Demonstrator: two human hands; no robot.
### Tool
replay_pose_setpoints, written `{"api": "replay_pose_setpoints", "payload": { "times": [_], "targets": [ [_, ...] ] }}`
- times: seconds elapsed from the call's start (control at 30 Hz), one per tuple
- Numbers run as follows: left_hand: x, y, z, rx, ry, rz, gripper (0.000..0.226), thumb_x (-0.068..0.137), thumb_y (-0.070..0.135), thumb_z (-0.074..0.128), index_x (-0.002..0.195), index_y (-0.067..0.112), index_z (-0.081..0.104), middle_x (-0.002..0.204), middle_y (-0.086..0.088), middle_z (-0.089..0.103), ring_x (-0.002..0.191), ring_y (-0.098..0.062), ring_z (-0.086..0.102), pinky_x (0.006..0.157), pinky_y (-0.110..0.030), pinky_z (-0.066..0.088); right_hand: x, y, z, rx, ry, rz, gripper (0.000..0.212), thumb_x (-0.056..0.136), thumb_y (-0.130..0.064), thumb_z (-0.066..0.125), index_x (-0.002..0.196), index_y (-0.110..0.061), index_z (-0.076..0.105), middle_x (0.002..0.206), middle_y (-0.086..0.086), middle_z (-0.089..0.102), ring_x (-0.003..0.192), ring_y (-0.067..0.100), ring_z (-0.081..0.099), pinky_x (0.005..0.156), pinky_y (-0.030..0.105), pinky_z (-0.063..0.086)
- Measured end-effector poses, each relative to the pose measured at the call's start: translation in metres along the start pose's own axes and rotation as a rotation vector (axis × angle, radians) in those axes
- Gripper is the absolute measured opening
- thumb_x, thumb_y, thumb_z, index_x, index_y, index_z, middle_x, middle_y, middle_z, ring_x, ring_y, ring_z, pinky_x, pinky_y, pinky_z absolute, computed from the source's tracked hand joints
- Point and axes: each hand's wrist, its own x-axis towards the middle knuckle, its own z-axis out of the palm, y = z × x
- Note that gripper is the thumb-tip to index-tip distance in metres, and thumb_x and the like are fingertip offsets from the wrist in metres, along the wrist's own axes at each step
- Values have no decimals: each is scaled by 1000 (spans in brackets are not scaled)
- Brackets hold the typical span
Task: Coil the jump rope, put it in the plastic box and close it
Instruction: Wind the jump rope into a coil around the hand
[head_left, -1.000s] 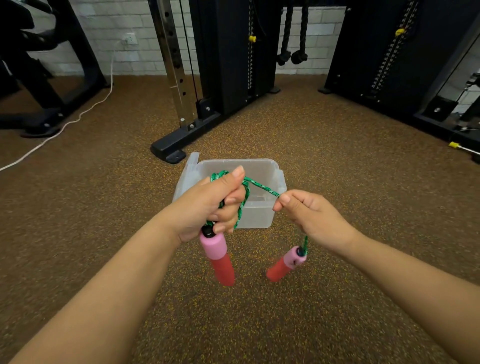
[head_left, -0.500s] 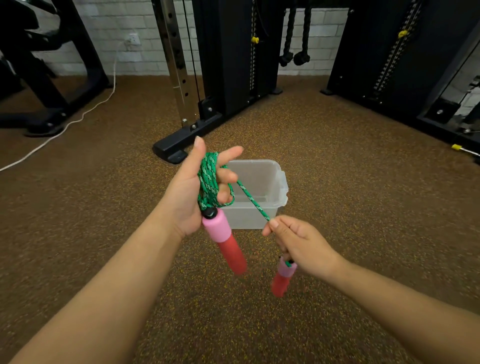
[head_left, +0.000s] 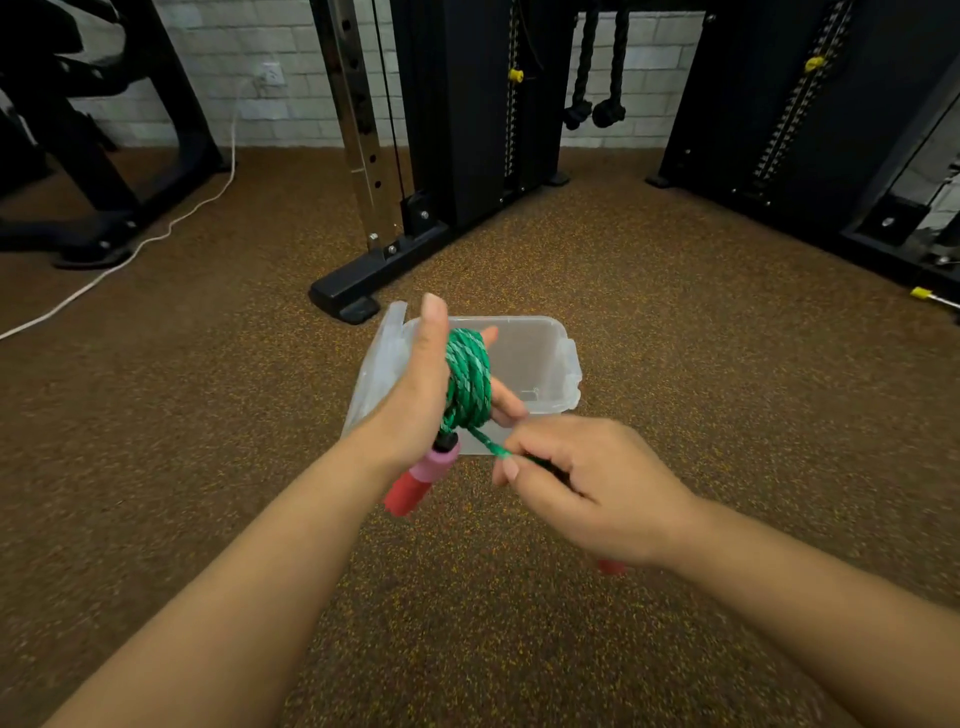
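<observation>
The green jump rope (head_left: 469, 379) is wound in several turns around the fingers of my left hand (head_left: 421, 395), held upright above the clear plastic box (head_left: 543, 358). One pink-and-red handle (head_left: 421, 475) hangs below that hand. My right hand (head_left: 587, 483) pinches the free strand of rope just right of the coil. Only a red tip of the second handle (head_left: 610, 566) shows under my right wrist. The box stands open on the floor, its clear lid (head_left: 382, 358) leaning at its left side.
The floor is brown speckled rubber. A black cable-machine base (head_left: 363, 291) sits just beyond the box, with more black gym machines at the left (head_left: 104, 156) and right (head_left: 805, 130). A white cable (head_left: 130, 254) trails across the floor at the left.
My right hand has come up and towards the left hand, laying more rope onto the coil. The free strand is shorter and the second handle is now mostly hidden under my right wrist.
</observation>
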Motion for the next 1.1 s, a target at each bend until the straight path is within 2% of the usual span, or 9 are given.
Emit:
{"api": "replay_pose_setpoints", "payload": {
  "times": [0.1, 0.17, 0.23, 0.4, 0.5, 0.67, 0.8, 0.93, 1.1],
  "targets": [
    [-2, -9, -1, 119, -106, -46, 104, 62, 94, 11, 129, 30, 57, 90, -22, 70, 94, -33, 68, 102, -50, 43, 6, 3, -16, -18, 27, -10, 23, 86, -42, 41, 80, -28, 59, 72, -17, 60, 69, 4, 56, 64, 34, 50],
    [-4, -8, 0, 237, -180, -29, 105, 66, 92, 8, 106, 16, 68, 74, -22, 64, 72, -33, 65, 88, -54, 48, 9, 8, -22, 38, 16, 15, 14, 86, -40, 45, 80, -35, 56, 73, -21, 59, 71, 5, 58, 65, 37, 51],
    [-6, -4, 3, 318, -250, -32, 112, 67, 90, 6, 85, -6, 61, 54, -15, 50, 52, -24, 53, 73, -52, 47, 11, 14, -26, 96, 4, 55, 13, 88, -35, 52, 85, -29, 63, 77, -13, 64, 71, 12, 61, 66, 38, 51],
    [-9, 3, 5, 230, -445, -149, 88, 67, 89, 28, 72, 11, 68, 42, 1, 35, 39, -17, 40, 55, -29, 38, 16, 30, -38, 530, 11, 163, 14, 89, -6, 62, 95, -18, 64, 81, 3, 62, 67, 1, 57, 63, 20, 49],
    [-12, 9, 11, 105, -488, -90, 42, 84, 49, 55, 58, 16, 53, 36, 8, 34, 32, -10, 33, 42, -22, 32, 17, 38, -36, 722, 42, 170, 18, 88, 3, 58, 93, -15, 60, 75, -4, 58, 65, -3, 55, 64, 12, 46],
    [-8, 1, 13, -140, -491, -80, 42, 85, 41, 56, 50, 23, 41, 31, 10, 28, 27, -9, 35, 43, -20, 36, 14, 35, -14, 896, 79, 215, 23, 95, -4, 48, 105, -18, 62, 90, -7, 65, 84, -2, 60, 78, 12, 48],
    [-7, -3, 15, -327, -505, -88, 41, 79, 37, 64, 46, 24, 41, 28, 11, 31, 26, -8, 37, 43, -21, 36, 8, 29, 13, 1133, 34, 368, 43, 94, -42, 40, 121, -16, 62, 125, 13, 65, 124, 30, 55, 108, 44, 41],
    [-8, -7, 9, -418, -575, -108, 39, 66, 39, 78, 48, 21, 49, 29, 10, 40, 29, -9, 46, 45, -21, 41, 4, 23, 12, 1058, -75, 307, 41, 88, -44, 56, 118, -17, 62, 112, 12, 65, 92, 30, 56, 70, 32, 49],
    [-8, -4, 4, -318, -727, -98, 26, 72, 34, 75, 57, 19, 61, 40, 7, 55, 48, -14, 62, 59, -25, 50, 1, 30, 4, 971, -192, 278, 29, 89, -11, 59, 118, -9, 60, 108, 33, 59, 87, 31, 52, 67, 33, 47]
  ]
}}
